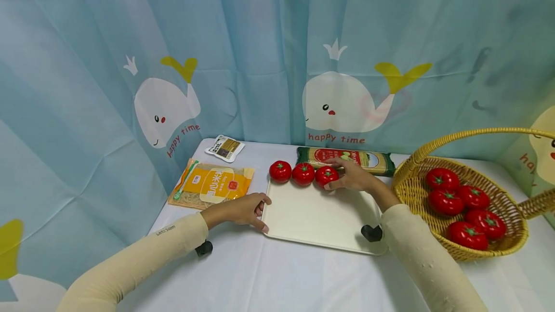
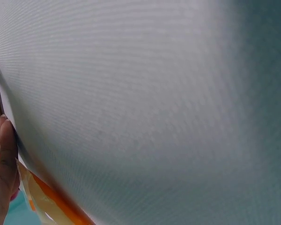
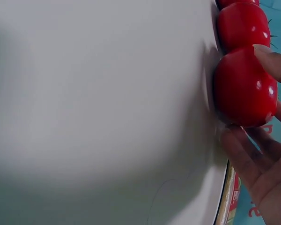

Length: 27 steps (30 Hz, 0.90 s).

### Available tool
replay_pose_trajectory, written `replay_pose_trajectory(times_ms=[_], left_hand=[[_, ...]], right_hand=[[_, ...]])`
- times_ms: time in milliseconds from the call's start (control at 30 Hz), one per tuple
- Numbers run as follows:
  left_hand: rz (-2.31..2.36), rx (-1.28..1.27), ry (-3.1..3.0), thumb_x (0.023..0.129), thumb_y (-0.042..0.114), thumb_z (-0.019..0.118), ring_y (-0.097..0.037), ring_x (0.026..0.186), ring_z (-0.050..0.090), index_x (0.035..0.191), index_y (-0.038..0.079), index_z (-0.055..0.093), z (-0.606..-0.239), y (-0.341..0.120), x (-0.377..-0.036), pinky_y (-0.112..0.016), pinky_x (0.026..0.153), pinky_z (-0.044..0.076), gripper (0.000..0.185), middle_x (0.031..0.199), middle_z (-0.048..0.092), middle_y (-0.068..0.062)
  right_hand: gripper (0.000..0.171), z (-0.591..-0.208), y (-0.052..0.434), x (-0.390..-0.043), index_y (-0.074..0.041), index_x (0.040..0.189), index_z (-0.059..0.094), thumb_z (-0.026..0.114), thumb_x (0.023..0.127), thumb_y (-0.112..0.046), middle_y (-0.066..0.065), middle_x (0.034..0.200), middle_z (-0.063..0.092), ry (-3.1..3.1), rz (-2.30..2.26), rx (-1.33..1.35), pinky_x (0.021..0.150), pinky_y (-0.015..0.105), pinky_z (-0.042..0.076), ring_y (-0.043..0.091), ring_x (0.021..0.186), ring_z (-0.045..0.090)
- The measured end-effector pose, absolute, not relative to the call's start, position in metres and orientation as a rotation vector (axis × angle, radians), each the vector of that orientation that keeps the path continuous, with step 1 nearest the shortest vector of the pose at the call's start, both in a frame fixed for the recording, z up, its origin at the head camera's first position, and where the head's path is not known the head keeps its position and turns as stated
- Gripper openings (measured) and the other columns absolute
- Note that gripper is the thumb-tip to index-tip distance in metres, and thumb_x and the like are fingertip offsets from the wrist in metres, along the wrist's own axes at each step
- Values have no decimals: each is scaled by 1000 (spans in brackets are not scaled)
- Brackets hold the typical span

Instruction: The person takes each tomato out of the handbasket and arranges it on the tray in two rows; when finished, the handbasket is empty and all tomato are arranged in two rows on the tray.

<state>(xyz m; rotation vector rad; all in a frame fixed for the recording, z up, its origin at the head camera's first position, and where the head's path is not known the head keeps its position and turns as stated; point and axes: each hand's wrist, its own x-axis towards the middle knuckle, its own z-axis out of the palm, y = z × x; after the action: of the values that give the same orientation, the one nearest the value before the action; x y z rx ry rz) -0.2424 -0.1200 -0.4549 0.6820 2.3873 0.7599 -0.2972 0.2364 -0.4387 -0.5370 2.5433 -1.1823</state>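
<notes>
A cream rectangular tray (image 1: 321,215) lies on the white-covered table, with three red tomatoes in a row along its far edge. My left hand (image 1: 248,209) grips the tray's left edge, its thumb near the front corner; the left wrist view catches only part of this hand (image 2: 4,159). Fingers of my right hand (image 1: 352,177) curl round the rightmost tomato (image 1: 326,176). In the right wrist view that tomato (image 3: 246,89) sits against the tray's rim, one fingertip on its top and other fingers at its side. The middle tomato (image 1: 303,174) and left tomato (image 1: 280,171) stand beside it.
To the right, a wicker basket (image 1: 403,201) with a tall handle holds several tomatoes. Behind the tray lies a green-ended noodle pack (image 1: 377,162). At left are an orange food packet (image 1: 212,184) and a small white packet (image 1: 225,149). A blue curtain (image 1: 260,85) hangs behind.
</notes>
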Motion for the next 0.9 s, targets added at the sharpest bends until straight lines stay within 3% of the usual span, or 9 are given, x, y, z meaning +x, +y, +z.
replay_pose_trajectory(times_ms=[533,900], left_hand=[[755,654,2401,75,25,90,-12,85,50,129,7,53,-456,-119,-241,-24,75,42,68,93,52,-1],[763,660,2397,75,26,90,-13,85,50,129,6,53,-458,-119,-242,-23,74,42,68,92,52,-2]], right_hand=[[87,-430,240,-284,2,149,36,84,82,-25,29,147,43,2577,-1182,-527,107,61,41,52,134,43],[89,-416,239,-267,0,149,40,87,79,-29,24,147,47,2633,-1155,-610,105,59,43,47,129,51]])
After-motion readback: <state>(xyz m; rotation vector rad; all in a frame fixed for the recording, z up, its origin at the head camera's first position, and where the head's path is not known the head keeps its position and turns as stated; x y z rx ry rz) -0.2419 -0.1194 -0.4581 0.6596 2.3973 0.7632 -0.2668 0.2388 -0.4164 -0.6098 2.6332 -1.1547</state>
